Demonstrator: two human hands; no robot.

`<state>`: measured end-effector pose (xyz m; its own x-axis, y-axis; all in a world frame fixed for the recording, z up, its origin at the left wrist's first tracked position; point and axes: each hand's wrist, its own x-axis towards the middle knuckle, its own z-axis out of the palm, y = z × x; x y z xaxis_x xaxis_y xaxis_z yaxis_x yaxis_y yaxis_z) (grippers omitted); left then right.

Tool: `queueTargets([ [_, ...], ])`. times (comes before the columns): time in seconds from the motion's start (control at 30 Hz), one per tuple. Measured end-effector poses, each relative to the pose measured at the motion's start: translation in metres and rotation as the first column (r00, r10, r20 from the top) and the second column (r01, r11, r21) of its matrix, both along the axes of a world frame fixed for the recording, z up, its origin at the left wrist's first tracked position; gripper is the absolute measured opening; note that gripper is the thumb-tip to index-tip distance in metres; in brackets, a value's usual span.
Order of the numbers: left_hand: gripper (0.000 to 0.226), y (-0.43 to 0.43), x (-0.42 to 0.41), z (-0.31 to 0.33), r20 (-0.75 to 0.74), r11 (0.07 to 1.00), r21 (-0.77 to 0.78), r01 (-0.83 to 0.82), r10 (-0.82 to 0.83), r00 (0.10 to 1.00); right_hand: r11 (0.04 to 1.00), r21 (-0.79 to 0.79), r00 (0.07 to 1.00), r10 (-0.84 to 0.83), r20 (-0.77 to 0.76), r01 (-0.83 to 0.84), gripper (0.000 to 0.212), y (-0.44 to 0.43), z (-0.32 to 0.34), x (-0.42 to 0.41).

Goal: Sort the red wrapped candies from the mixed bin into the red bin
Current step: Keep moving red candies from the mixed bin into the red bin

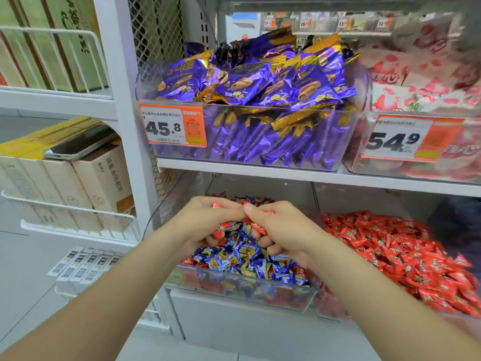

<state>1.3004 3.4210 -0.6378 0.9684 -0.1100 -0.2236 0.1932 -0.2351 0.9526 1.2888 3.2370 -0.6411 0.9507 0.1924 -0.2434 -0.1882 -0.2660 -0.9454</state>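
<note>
— Where are the red candies?
— Several lie in the mixed bin, scattered among blue candies. A few are clutched in the left hand and right hand, just above that pile.
— And the bins?
— Both are clear plastic and stand just beside each other. The mixed bin is on the left, heaped high. The red bin, to its right, holds a heap of shiny, crinkled red candies only.
</note>
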Motion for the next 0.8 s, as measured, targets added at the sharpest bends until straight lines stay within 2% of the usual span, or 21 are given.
queueTargets([
  [0.07,0.018,-0.014,-0.009,0.004,-0.009,0.999,-0.014,0.041,-0.041,0.999,0.997,0.048,0.997,-0.067,-0.028,0.069,0.033,-0.011,0.007,-0.011],
  [0.13,0.022,-0.031,-0.014,0.005,-0.016,0.999,-0.020,0.049,-0.050,0.999,0.991,0.000,0.991,-0.137,-0.002,0.137,0.032,-0.030,0.017,-0.024],
  [0.23,0.022,-0.062,-0.024,0.006,-0.095,0.991,-0.108,0.079,-0.089,0.992,0.956,-0.137,0.954,-0.232,0.191,0.260,0.033,-0.071,0.027,-0.039],
  [0.3,0.019,-0.084,-0.032,0.009,-0.142,0.985,-0.127,0.114,-0.132,0.981,0.877,-0.306,0.891,-0.241,0.385,0.370,0.048,-0.104,0.023,-0.044],
  [0.33,0.019,-0.095,-0.038,0.011,-0.149,0.982,-0.127,0.140,-0.158,0.976,0.808,-0.401,0.855,-0.223,0.468,0.431,0.054,-0.123,0.016,-0.045],
  [0.4,0.016,-0.119,-0.048,0.016,-0.100,0.973,-0.096,0.211,-0.221,0.970,0.652,-0.577,0.820,-0.125,0.559,0.492,0.043,-0.160,-0.001,-0.046],
  [0.43,0.013,-0.131,-0.053,0.020,-0.038,0.967,-0.044,0.249,-0.251,0.967,0.561,-0.680,0.847,-0.075,0.527,0.473,0.036,-0.176,-0.009,-0.047],
  [0.5,0.007,-0.155,-0.060,0.026,0.145,0.943,0.149,0.296,-0.317,0.937,0.395,-0.874,0.954,-0.018,0.299,0.281,0.069,-0.204,-0.024,-0.049],
  [0.57,0.007,-0.178,-0.060,0.025,0.338,0.876,0.419,0.239,-0.395,0.854,0.443,-0.894,0.994,0.047,0.099,0.067,0.092,-0.220,-0.034,-0.052],
  [0.63,0.008,-0.202,-0.054,0.019,0.424,0.782,0.606,0.143,-0.470,0.774,0.502,-0.861,0.989,0.148,-0.007,-0.082,0.094,-0.229,-0.041,-0.053],
  [0.73,0.011,-0.235,-0.037,0.001,0.412,0.722,0.681,0.124,-0.517,0.750,0.406,-0.911,0.990,0.141,-0.015,-0.072,0.089,-0.243,-0.051,-0.045],
  [0.8,0.037,-0.250,-0.022,-0.012,0.298,0.689,0.687,0.231,-0.557,0.776,0.392,-0.919,0.993,0.094,0.076,0.034,0.077,-0.251,-0.053,-0.039],
])
